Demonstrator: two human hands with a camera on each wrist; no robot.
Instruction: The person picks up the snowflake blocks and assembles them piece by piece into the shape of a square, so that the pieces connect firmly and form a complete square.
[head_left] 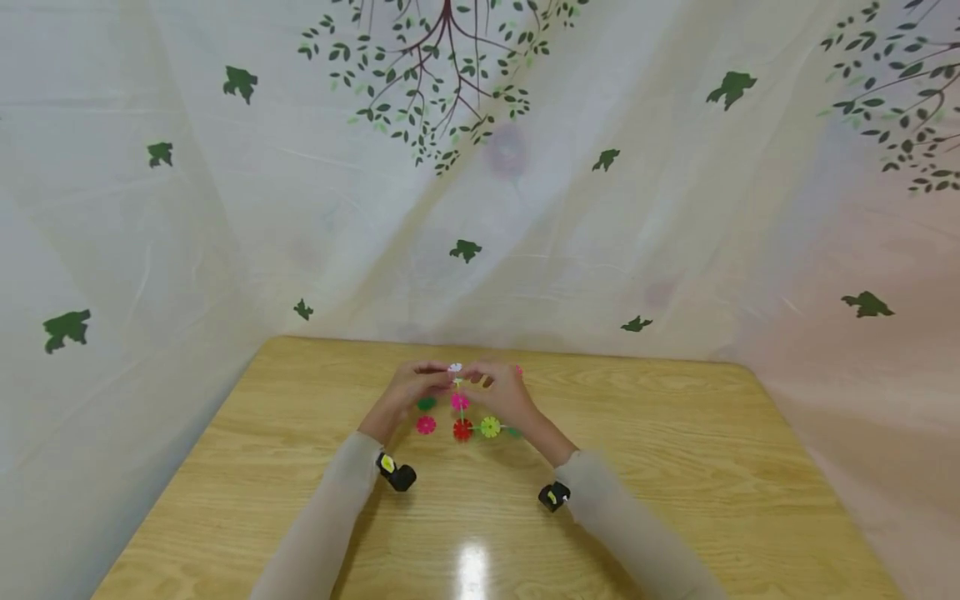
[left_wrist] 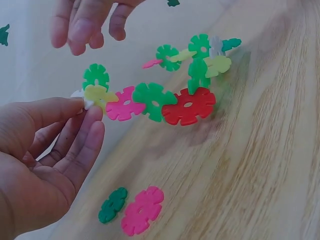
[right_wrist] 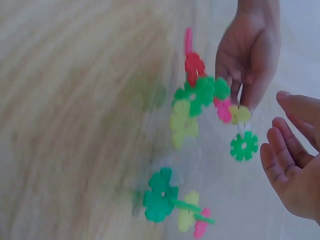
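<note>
My left hand (left_wrist: 47, 160) pinches a white snowflake disc (left_wrist: 90, 104) at one end of a chain of slotted plastic discs. Next to it sit a yellow disc (left_wrist: 100, 95) and a green disc (right_wrist: 244, 146). From there the chain runs through a pink disc (left_wrist: 125, 104) and a green one (left_wrist: 154, 101) to a red disc (left_wrist: 189, 106). Beyond the red disc, more green, yellow, white and pink discs are joined on. My right hand (right_wrist: 300, 175) is just apart from the green end disc, its fingers loosely bent and holding nothing.
On the wooden table (head_left: 675, 467) a loose pink disc (left_wrist: 142, 211) and a dark green disc (left_wrist: 113, 205) lie close together, near the left hand. A pale cloth printed with leaves (head_left: 465, 250) hangs behind the table's far edge.
</note>
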